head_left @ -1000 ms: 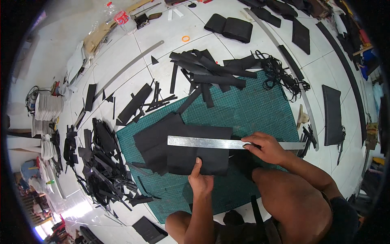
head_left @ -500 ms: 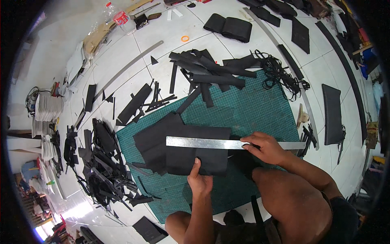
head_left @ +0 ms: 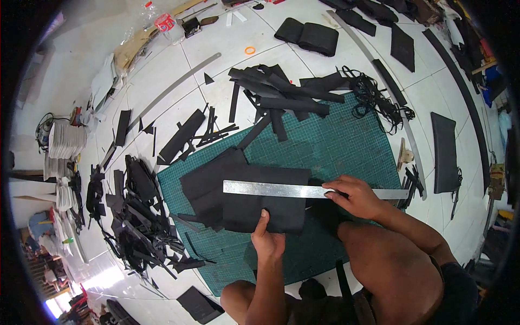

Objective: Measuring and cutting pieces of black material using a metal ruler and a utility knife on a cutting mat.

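Note:
A black sheet (head_left: 276, 214), roughly rectangular and looking like leather or cloth, lies over the green cutting mat (head_left: 357, 141). My left hand (head_left: 268, 238) grips its near edge, the thumb on top and the fingers hidden beneath. Across the sheet runs a long steel ruler (head_left: 260, 188), reaching past its right side. My right hand (head_left: 352, 196) is closed around the ruler just right of the sheet, fingers bent over it. Whether that hand also holds something small is not clear. More black pieces (head_left: 208, 184) lie partly under the sheet on its left.
Black strips (head_left: 287, 103) are heaped at the mat's far edge, beside tangled black cord (head_left: 371, 100). A large pile of black scraps (head_left: 138, 216) borders the mat's left. Long metal strips (head_left: 173, 84), a plastic bottle (head_left: 168, 27) and an orange ring (head_left: 249, 50) lie on the tiled floor (head_left: 227, 40).

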The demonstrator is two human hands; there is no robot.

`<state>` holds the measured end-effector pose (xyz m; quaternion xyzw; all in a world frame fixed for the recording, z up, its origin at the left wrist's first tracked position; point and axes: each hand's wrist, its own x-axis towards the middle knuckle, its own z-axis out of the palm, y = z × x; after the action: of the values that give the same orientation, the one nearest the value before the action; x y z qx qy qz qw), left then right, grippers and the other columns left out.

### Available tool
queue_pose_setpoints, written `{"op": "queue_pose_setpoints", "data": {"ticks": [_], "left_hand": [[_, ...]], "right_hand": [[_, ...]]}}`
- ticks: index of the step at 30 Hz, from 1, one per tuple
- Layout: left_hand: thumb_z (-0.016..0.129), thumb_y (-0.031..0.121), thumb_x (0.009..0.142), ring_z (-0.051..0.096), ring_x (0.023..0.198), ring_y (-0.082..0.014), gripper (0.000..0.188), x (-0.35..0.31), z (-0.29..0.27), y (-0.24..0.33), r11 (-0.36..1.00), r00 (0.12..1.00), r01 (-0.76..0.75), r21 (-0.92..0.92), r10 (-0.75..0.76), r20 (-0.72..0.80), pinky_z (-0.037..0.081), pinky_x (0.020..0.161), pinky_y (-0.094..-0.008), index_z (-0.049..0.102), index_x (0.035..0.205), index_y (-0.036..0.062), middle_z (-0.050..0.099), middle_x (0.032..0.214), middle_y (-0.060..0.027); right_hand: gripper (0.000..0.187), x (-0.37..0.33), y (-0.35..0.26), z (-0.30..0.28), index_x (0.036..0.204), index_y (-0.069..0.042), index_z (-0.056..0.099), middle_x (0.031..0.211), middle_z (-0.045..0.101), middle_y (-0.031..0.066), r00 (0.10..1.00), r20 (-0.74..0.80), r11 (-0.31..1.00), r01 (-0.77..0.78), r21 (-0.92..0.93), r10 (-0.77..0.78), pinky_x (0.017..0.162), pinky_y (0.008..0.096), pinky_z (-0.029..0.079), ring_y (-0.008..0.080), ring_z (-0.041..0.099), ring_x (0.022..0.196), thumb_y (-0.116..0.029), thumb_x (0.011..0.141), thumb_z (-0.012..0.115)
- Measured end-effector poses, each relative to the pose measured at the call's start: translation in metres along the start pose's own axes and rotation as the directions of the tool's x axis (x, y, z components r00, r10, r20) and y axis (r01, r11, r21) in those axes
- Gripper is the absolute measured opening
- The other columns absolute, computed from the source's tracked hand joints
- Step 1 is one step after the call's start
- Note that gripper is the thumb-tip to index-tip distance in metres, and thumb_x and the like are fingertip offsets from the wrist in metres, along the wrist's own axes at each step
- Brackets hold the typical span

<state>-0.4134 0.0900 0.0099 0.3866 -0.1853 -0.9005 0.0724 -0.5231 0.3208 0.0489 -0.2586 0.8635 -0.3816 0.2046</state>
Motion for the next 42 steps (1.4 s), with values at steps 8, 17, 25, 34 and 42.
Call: {"op": "queue_pose_setpoints", "data": {"ticks": [8, 17, 25, 34, 42], "left_hand": [[0.062, 0.009, 0.091, 0.055, 0.119, -0.0278, 0.049, 0.0003, -0.0062, 0.0024, 1.0, 1.0, -0.001, -0.022, 0.001, 0.006, 0.042, 0.106, -0.0468, 0.044, 0.136, -0.0007, 0.055, 0.129, -0.0128], [0.061, 0.008, 0.092, 0.055, 0.12, -0.0279, 0.048, -0.0029, -0.0019, 0.0032, 1.0, 1.0, 0.008, -0.024, -0.008, 0.006, 0.041, 0.107, -0.0471, 0.044, 0.135, -0.0017, 0.055, 0.129, -0.0134], [0.061, 0.008, 0.092, 0.054, 0.121, -0.0282, 0.047, -0.0045, -0.0003, 0.0032, 1.0, 1.0, -0.003, -0.021, 0.003, -0.012, 0.042, 0.106, -0.0476, 0.045, 0.135, -0.0028, 0.055, 0.13, -0.0135], [0.062, 0.007, 0.091, 0.054, 0.121, -0.0286, 0.05, -0.0043, -0.0004, 0.004, 1.0, 1.0, -0.018, -0.014, 0.018, 0.009, 0.042, 0.106, -0.0478, 0.044, 0.136, -0.0015, 0.054, 0.131, -0.0132], [0.062, 0.007, 0.091, 0.053, 0.121, -0.0281, 0.05, -0.0061, -0.0021, 0.0046, 1.0, 1.0, -0.008, -0.028, 0.008, -0.021, 0.041, 0.107, -0.0474, 0.043, 0.136, -0.0011, 0.054, 0.13, -0.0133]], "right_hand": [[0.028, 0.0017, -0.005, 0.0005, 0.119, -0.006, 0.065, 0.092, 0.062, 0.0107, 1.0, 0.023, 1.0, 0.002, -0.021, -0.001, 0.07, 0.0356, 0.048, 0.0237, 0.06, 0.08, -0.017, 0.094, 0.062], [0.028, 0.0008, -0.0031, 0.0015, 0.119, -0.006, 0.065, 0.091, 0.061, 0.0109, 1.0, 0.012, 1.0, 0.015, -0.007, -0.015, 0.07, 0.0367, 0.048, 0.0244, 0.059, 0.078, -0.019, 0.095, 0.061], [0.028, 0.0003, -0.0015, 0.002, 0.119, -0.006, 0.064, 0.091, 0.06, 0.0107, 1.0, 0.021, 1.0, 0.013, -0.008, -0.013, 0.069, 0.0361, 0.048, 0.0235, 0.059, 0.078, -0.019, 0.095, 0.06], [0.028, 0.0019, -0.0033, 0.0004, 0.12, -0.006, 0.065, 0.091, 0.06, 0.0108, 0.999, 0.034, 1.0, -0.003, 0.018, 0.003, 0.071, 0.036, 0.048, 0.0231, 0.059, 0.079, -0.018, 0.094, 0.061], [0.028, 0.0015, -0.005, 0.0001, 0.12, -0.006, 0.065, 0.091, 0.061, 0.0115, 0.999, 0.033, 1.0, -0.002, 0.02, 0.002, 0.072, 0.0376, 0.048, 0.0253, 0.059, 0.08, -0.019, 0.095, 0.061]]}}
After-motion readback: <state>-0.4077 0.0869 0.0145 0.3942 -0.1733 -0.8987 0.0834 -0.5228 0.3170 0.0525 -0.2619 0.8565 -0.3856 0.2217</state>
